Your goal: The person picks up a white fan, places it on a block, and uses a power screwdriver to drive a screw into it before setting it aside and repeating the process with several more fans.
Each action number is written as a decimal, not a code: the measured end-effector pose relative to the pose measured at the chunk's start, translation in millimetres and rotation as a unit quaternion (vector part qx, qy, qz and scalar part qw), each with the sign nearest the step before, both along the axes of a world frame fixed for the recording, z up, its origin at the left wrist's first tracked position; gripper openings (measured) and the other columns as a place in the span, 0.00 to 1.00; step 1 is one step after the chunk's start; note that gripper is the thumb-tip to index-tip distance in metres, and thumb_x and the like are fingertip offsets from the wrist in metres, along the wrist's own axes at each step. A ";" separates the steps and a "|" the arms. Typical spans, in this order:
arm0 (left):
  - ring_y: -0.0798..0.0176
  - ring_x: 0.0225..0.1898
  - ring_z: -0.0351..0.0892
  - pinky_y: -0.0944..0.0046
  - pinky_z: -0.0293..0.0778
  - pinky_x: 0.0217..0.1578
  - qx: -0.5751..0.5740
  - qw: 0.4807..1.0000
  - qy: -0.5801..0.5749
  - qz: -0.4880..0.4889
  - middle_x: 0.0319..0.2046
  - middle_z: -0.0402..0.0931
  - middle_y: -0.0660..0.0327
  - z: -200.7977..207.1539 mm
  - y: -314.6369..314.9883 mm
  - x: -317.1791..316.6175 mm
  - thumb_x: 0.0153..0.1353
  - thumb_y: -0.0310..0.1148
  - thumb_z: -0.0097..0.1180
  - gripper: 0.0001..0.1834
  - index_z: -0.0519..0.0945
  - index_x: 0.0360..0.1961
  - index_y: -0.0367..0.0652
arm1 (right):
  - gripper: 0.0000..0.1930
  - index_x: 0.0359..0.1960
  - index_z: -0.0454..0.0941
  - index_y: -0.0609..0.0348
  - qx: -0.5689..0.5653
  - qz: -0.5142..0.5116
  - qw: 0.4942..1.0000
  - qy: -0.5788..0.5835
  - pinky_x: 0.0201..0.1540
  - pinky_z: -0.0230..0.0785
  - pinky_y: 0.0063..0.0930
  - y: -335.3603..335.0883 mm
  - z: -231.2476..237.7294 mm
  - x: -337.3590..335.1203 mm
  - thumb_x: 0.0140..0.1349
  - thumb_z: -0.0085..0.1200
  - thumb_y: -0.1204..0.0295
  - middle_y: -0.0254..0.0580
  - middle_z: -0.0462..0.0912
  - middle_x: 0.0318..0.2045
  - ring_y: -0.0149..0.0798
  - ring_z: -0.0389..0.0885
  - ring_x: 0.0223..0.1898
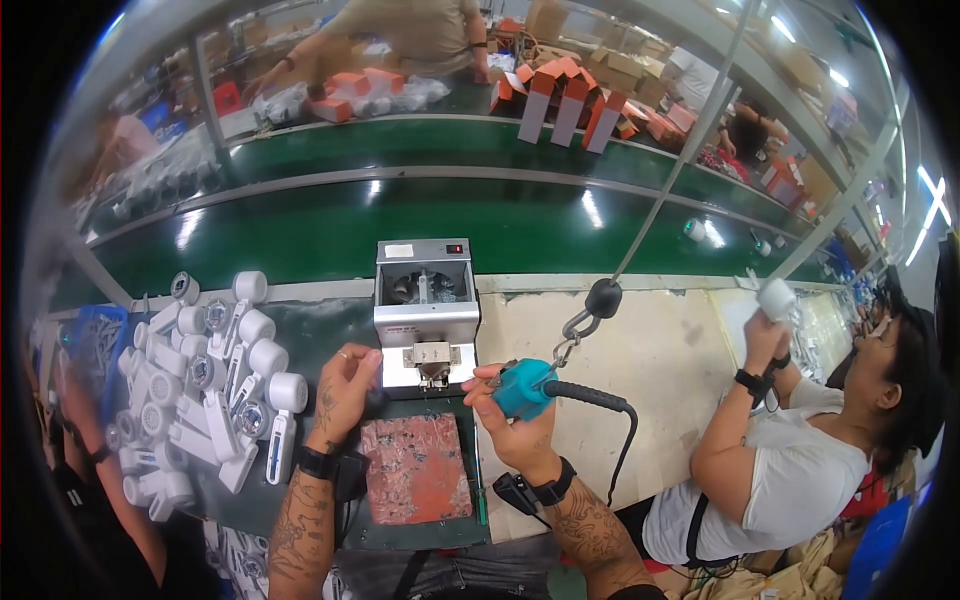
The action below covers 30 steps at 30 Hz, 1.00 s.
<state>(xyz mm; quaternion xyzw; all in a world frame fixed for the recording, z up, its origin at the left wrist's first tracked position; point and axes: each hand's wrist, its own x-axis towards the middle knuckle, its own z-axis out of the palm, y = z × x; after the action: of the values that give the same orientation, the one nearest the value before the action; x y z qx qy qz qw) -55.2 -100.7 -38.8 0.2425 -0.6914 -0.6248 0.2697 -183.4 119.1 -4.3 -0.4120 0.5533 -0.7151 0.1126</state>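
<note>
My right hand [520, 440] is wrapped round a teal electric screwdriver [524, 388], hung from above by a metal chain, its black cable curving down at the right. The screwdriver's bit end is hidden by my fingers. Just left of it stands a silver screw feeder [425, 318], with small screws in its open top and a metal outlet at its front. My left hand [345, 395] is beside the feeder's left front corner, thumb and forefinger pinched together; what is between them, if anything, cannot be made out. In front of the feeder lies a worn red pad [418, 470].
White handheld fans [205, 390] are heaped at the left. A thin green-handled tool [482, 505] lies right of the pad. Beyond the bench runs a green conveyor belt [320, 225]. At the right, a co-worker [775, 450] holds a white part; another person's arm [125, 500] shows at the left.
</note>
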 end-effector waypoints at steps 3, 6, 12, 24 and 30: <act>0.75 0.27 0.71 0.73 0.68 0.30 0.002 1.000 0.003 -0.001 0.26 0.76 0.67 -1.0 -1.1 0.2 0.69 0.36 0.57 0.12 0.78 0.39 0.35 | 0.16 0.51 0.73 0.67 0.011 -0.003 1.000 0.016 0.43 0.76 0.28 1.0 -0.4 -1.2 0.65 0.60 0.73 0.49 0.83 0.39 0.35 0.83 0.37; 0.75 0.27 0.71 0.73 0.68 0.30 0.005 1.000 0.006 -0.003 0.26 0.75 0.67 -0.4 -0.4 0.0 0.69 0.36 0.57 0.12 0.78 0.39 0.35 | 0.16 0.51 0.73 0.68 0.010 -0.002 1.000 0.015 0.43 0.76 0.29 0.6 -0.9 -1.3 0.65 0.60 0.73 0.49 0.83 0.39 0.35 0.83 0.37; 0.75 0.28 0.71 0.73 0.68 0.30 0.005 1.000 0.003 -0.003 0.26 0.75 0.67 2.5 -0.4 1.3 0.70 0.35 0.57 0.12 0.78 0.39 0.35 | 0.16 0.51 0.73 0.68 0.006 -0.001 1.000 0.009 0.44 0.76 0.29 0.0 0.8 -0.4 0.65 0.60 0.74 0.49 0.83 0.38 0.35 0.84 0.38; 0.75 0.29 0.71 0.73 0.67 0.31 -0.001 1.000 -0.003 -0.003 0.28 0.75 0.67 4.4 1.6 0.5 0.70 0.35 0.56 0.12 0.78 0.39 0.35 | 0.17 0.50 0.73 0.69 0.000 -0.003 1.000 0.013 0.45 0.76 0.29 -0.1 -1.0 -1.4 0.65 0.61 0.73 0.48 0.83 0.38 0.35 0.84 0.39; 0.75 0.28 0.71 0.73 0.67 0.31 0.004 1.000 -0.001 -0.006 0.28 0.75 0.67 3.3 1.7 -1.0 0.69 0.35 0.57 0.11 0.78 0.39 0.35 | 0.17 0.50 0.73 0.69 0.006 -0.004 1.000 0.011 0.44 0.76 0.29 1.1 -0.9 -2.4 0.65 0.61 0.72 0.48 0.83 0.38 0.35 0.84 0.39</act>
<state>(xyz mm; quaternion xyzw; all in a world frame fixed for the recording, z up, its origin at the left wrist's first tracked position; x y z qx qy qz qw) -56.1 -99.1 -35.5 0.2402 -0.6902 -0.6292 0.2647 -185.8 120.2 -5.2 -0.4175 0.5605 -0.7073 0.1063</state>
